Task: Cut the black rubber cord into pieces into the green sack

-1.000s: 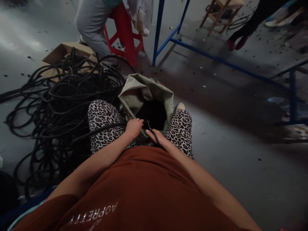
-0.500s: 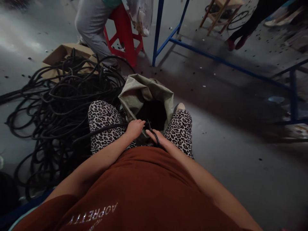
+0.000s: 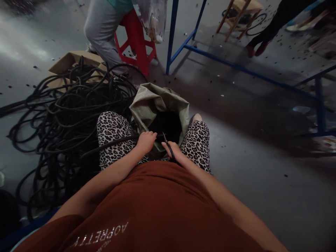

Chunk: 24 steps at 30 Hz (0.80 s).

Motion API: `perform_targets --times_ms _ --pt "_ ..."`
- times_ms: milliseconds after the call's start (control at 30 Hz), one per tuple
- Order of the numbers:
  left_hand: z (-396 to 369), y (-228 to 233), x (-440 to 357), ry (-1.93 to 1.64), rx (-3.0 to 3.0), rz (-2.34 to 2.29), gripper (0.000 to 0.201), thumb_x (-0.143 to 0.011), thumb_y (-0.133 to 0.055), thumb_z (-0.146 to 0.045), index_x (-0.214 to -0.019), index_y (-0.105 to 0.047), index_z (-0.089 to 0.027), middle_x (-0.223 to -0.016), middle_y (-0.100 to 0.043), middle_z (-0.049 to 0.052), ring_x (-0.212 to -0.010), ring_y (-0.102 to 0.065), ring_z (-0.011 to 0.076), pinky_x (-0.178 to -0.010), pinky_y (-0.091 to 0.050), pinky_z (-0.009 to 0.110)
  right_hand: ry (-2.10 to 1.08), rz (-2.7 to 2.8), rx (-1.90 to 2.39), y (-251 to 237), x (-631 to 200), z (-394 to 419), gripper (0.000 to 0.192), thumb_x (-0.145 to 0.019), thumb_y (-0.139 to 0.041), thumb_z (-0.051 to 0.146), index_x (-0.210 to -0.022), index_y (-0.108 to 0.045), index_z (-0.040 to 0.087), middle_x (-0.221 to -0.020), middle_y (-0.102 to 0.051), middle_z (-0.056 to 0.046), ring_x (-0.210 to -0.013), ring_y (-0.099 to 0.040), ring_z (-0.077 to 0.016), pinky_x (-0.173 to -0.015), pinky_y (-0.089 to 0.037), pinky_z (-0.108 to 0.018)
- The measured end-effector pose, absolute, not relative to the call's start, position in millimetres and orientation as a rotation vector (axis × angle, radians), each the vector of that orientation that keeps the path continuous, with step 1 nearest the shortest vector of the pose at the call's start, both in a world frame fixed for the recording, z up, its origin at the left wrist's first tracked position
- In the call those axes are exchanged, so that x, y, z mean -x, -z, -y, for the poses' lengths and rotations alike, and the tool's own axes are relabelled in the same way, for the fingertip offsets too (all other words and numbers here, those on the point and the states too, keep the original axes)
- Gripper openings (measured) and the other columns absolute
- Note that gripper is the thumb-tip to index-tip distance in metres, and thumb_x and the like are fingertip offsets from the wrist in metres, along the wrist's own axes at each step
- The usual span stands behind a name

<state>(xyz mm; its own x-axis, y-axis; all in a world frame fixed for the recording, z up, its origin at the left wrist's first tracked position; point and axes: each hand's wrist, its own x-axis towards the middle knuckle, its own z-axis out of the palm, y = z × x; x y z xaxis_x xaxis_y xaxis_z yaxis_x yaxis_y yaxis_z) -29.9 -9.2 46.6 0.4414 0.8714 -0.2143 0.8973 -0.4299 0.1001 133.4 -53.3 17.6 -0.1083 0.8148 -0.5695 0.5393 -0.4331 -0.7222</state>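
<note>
**Seated person grips black cable over open sack**

Left hand [image 3: 146, 141] is curled closed around a black cable [image 3: 115, 141], knuckles up, just above the left knee. The cable runs from that fist leftward across the leopard-print trousers [image 3: 111, 131] and down into the big tangle of cable [image 3: 65, 115] on the floor. Right hand [image 3: 173, 151] lies close beside the left, fingers closed on a dark tool [image 3: 168, 145] that looks like scissors or cutters; a thin dark blade or handle pokes up between the two hands. Exact tool type too dark to tell. The two hands are near but not touching.

Just beyond both hands, between the knees, stands an open grey-green sack [image 3: 157, 103], mouth dark, contents hidden. A rust-brown shirt [image 3: 157, 206] fills the lower frame.

Left of the sack the cable tangle spreads over the grey floor [image 3: 262, 168], partly lying on flattened cardboard [image 3: 69, 61]. Behind it, another person's grey trouser leg [image 3: 101, 29] beside a red plastic stool [image 3: 136, 38]. A blue metal frame [image 3: 236, 66] crosses the upper right. Far top right, a wooden stool [image 3: 237, 12] and someone else's foot in a dark shoe [image 3: 258, 45].
</note>
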Motion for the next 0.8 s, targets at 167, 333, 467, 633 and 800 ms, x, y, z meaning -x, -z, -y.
perform_targets --times_ms 167,333,467,633,800 --pt "6 -45 32 0.195 -2.493 -1.556 0.029 -0.088 -0.041 -0.024 -0.109 -0.060 -0.018 -0.094 -0.063 0.011 -0.091 -0.058 0.0228 -0.078 -0.039 0.034 -1.494 1.599 1.950 -20 -134 53 0.036 -0.093 -0.049 0.042 -0.070 -0.055 0.015 -0.046 -0.051 0.002 -0.036 -0.049 -0.0098 -0.039 -0.035 -0.018" --pt "6 -42 32 0.200 -2.494 -1.570 0.030 -0.089 -0.040 -0.024 -0.109 -0.061 -0.018 -0.094 -0.063 0.011 -0.091 -0.058 0.0229 -0.079 -0.039 0.035 -1.486 1.618 1.971 -22 -135 52 0.035 -0.092 -0.051 0.040 -0.068 -0.055 0.015 -0.047 -0.051 0.001 -0.037 -0.049 -0.0103 -0.040 -0.035 -0.019" --pt "6 -42 32 0.226 -2.467 -1.596 0.032 -0.089 -0.039 -0.025 -0.111 -0.060 -0.018 -0.097 -0.063 0.011 -0.093 -0.058 0.0224 -0.080 -0.040 0.034 -1.511 1.574 1.925 -23 -137 54 0.036 -0.093 -0.048 0.041 -0.068 -0.053 0.015 -0.047 -0.049 0.003 -0.034 -0.048 -0.0100 -0.037 -0.035 -0.019" --pt "4 -40 33 0.198 -2.473 -1.610 0.032 -0.089 -0.039 -0.026 -0.112 -0.060 -0.019 -0.097 -0.063 0.011 -0.092 -0.059 0.0225 -0.080 -0.041 0.034 -1.570 1.331 1.939 -31 -136 54 0.038 -0.091 -0.050 0.046 -0.068 -0.049 0.016 -0.044 -0.043 0.005 -0.031 -0.046 -0.0089 -0.033 -0.034 -0.017" --pt "3 -37 35 0.164 -2.462 -1.638 0.032 -0.089 -0.040 -0.025 -0.112 -0.060 -0.018 -0.097 -0.064 0.010 -0.092 -0.059 0.0221 -0.079 -0.041 0.033 -1.694 1.285 1.929 -28 -133 54 0.041 -0.090 -0.047 0.053 -0.074 -0.050 0.016 -0.048 -0.050 0.003 -0.030 -0.047 -0.0092 -0.031 -0.035 -0.018"
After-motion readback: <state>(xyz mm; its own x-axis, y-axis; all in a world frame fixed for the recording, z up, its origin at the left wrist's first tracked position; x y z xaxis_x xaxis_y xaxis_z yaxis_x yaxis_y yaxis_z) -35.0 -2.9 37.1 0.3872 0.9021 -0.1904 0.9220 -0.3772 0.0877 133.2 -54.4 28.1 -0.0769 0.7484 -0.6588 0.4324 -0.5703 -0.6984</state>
